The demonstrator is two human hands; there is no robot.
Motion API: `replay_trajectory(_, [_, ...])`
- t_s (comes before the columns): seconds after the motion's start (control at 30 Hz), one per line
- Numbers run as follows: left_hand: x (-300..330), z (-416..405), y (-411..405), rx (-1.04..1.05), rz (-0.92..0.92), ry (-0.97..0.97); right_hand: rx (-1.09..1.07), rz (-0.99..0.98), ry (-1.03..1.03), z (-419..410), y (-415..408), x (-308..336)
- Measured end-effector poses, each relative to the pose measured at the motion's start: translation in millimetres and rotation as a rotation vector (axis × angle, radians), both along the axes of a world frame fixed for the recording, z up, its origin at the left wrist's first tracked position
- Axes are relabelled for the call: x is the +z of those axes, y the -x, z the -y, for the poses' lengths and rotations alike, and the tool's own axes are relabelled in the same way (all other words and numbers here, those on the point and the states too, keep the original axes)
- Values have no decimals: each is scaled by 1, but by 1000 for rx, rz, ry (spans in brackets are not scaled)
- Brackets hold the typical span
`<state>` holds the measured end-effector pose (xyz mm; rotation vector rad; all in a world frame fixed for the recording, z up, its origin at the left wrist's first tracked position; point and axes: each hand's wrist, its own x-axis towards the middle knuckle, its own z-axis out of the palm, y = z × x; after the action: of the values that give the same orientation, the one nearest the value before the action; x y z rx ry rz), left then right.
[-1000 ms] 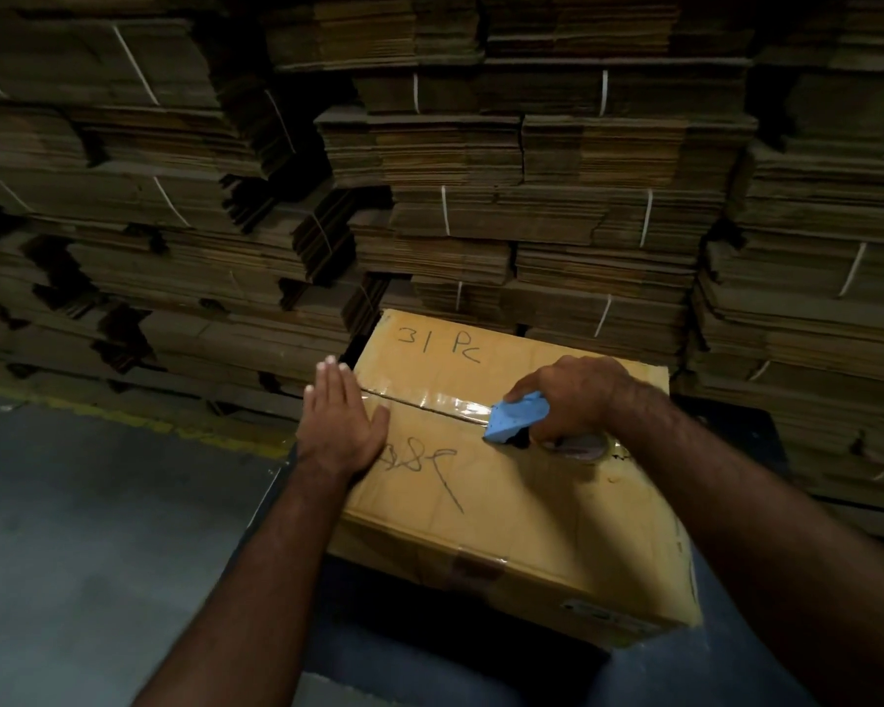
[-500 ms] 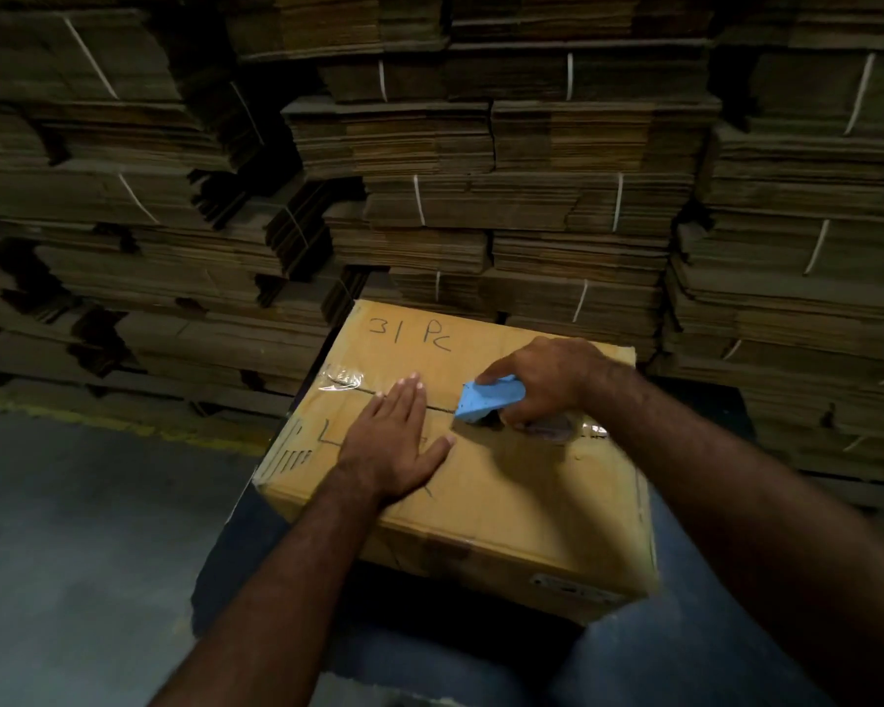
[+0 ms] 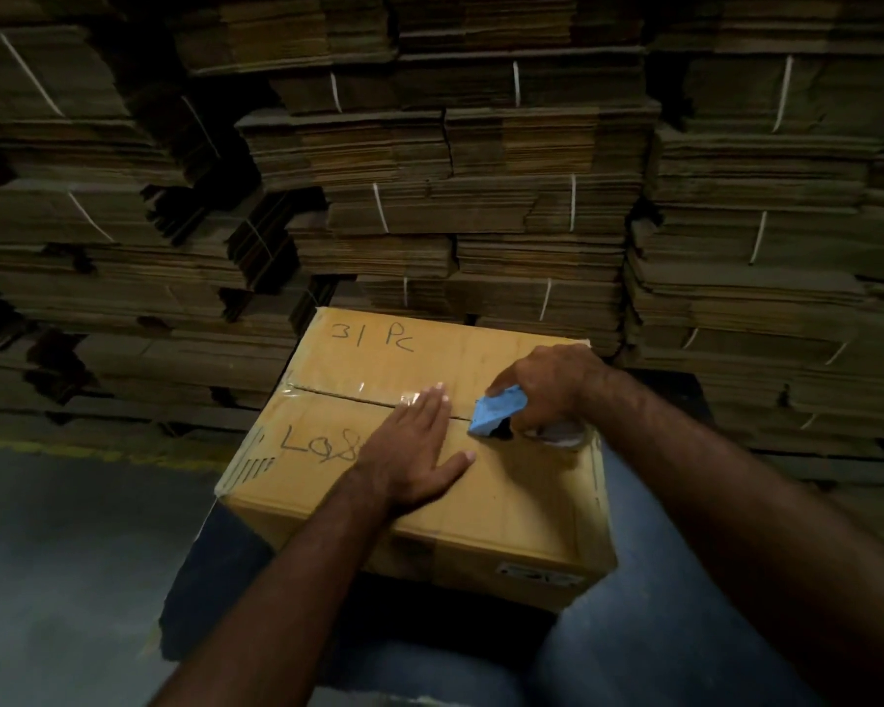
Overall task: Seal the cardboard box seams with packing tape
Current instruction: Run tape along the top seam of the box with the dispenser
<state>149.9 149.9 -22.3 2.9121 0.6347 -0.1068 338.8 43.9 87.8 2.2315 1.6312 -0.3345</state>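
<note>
A closed brown cardboard box with black handwriting on top sits in front of me. Clear packing tape covers the left part of its centre seam. My left hand lies flat on the lid, fingers together, over the seam near the middle. My right hand grips a tape dispenser with a blue front, pressed on the seam near the right edge of the box. The tape roll is mostly hidden under that hand.
Tall stacks of flattened cardboard, bundled with white straps, rise directly behind and to both sides of the box. Grey concrete floor with a yellow line lies to the left. My legs in blue jeans are below the box.
My left hand slid to the right along the taped seam, from the left edge to the middle. The right hand with the dispenser moved right toward the box's edge.
</note>
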Motion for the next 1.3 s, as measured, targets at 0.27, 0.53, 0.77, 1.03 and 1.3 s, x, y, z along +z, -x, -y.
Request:
replay_trajectory(0.27, [0,-7,17,192,3,-38,-10,-19,22,-5,2,2])
replay_trajectory(0.53, [2,-63,57,588,-3,-88,1,-44,-11,-5,1,-5])
replay_trajectory(0.77, [3,-36,26,519,28,-5,20,-27,-54,2,-1,-4])
replay_trajectory(1.03, [4,44,0,40,28,36,33,-22,-33,1,-4,-7])
replay_trajectory(1.3, [1,41,0,65,-28,-15,35,-79,30,26,-35,8])
